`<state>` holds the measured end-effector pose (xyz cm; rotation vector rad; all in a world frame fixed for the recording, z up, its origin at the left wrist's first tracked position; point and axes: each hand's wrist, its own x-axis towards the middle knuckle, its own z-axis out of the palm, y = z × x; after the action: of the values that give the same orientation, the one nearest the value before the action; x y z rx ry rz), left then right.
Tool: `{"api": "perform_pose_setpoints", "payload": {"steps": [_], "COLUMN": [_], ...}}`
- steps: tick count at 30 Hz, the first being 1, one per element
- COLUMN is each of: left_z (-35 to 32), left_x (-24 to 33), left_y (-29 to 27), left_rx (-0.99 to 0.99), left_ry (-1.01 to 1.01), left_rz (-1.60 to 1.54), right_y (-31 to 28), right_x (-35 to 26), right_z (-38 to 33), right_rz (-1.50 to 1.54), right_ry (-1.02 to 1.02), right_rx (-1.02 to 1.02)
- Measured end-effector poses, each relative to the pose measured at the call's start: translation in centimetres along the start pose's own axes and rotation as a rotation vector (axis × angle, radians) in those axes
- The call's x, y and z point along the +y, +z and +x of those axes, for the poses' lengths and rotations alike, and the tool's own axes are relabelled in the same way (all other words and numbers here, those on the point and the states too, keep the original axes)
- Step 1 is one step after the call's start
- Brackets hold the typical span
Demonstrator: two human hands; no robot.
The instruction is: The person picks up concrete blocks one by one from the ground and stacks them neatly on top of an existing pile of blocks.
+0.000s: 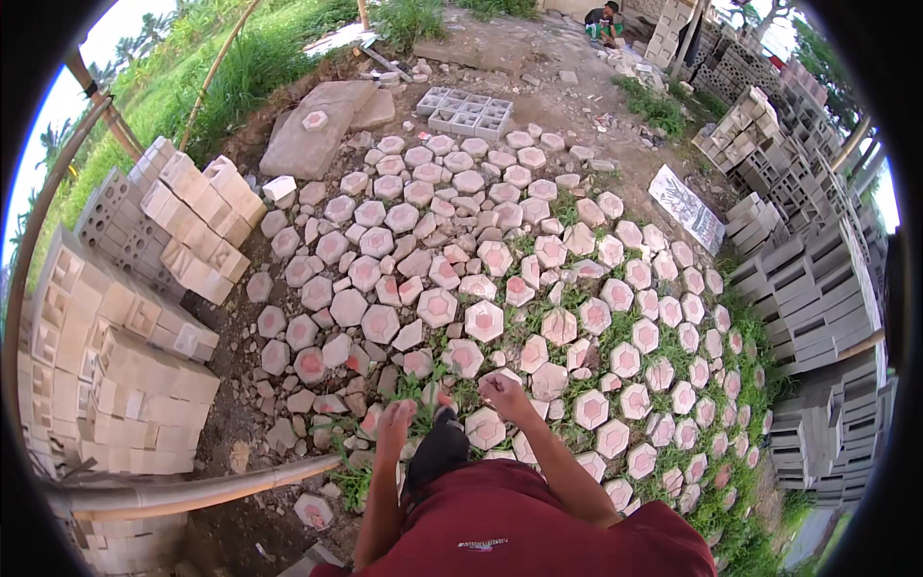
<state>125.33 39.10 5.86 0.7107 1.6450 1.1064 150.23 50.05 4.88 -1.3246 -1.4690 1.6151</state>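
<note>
My left hand (395, 419) is held in front of my body with its fingers loosely curled, and I see nothing in it. Further right, my right hand (503, 392) is closed like a loose fist, also with no object visible in it. Neither hand touches anything. Beneath them lies ground laid with hexagonal paving blocks (484, 321), pale grey with reddish centres, with grass and rubble in the gaps. One of my legs, in dark trousers (435, 456), shows between my forearms.
Hollow concrete blocks are stacked at left (154, 385) and right (803, 279). Grey blocks (464, 112) lie ahead near a flat slab (312, 135). A bamboo pole (202, 495) crosses the lower left. A printed sheet (686, 209) lies at right; a person (604, 23) crouches far off.
</note>
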Motion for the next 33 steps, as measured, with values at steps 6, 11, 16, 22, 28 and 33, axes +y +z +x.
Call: {"api": "perform_pose_setpoints", "payload": {"steps": [6, 11, 16, 22, 28, 33], "left_z": [11.3, 19.4, 26.4, 37.1, 50.0, 59.0], "left_x": [9.4, 14.8, 16.9, 19.7, 28.0, 36.8], "left_y": [-2.0, -1.5, 2.6, 9.9, 12.4, 14.0], "left_rx": [-0.009, -0.113, -0.132, -0.124, -0.1, 0.053], "left_ry": [0.127, 0.202, 0.066, -0.028, 0.015, 0.137], "left_rz": [-0.085, -0.038, -0.207, -0.207, -0.044, -0.177], "right_y": [-1.6, -1.7, -3.6, -9.4, -14.7, -18.7], "right_x": [-8.6, -12.8, -13.4, -14.5, -24.8, -25.3], "right_z": [8.2, 14.4, 21.8, 37.2, 52.4, 65.5], "right_rz": [0.004, 0.122, 0.153, 0.16, 0.089, -0.145], "right_ry": [-0.043, 0.017, 0.106, 0.121, 0.053, -0.007], "right_rx": [-0.053, 0.058, 0.05, -0.02, -0.076, -0.169]}}
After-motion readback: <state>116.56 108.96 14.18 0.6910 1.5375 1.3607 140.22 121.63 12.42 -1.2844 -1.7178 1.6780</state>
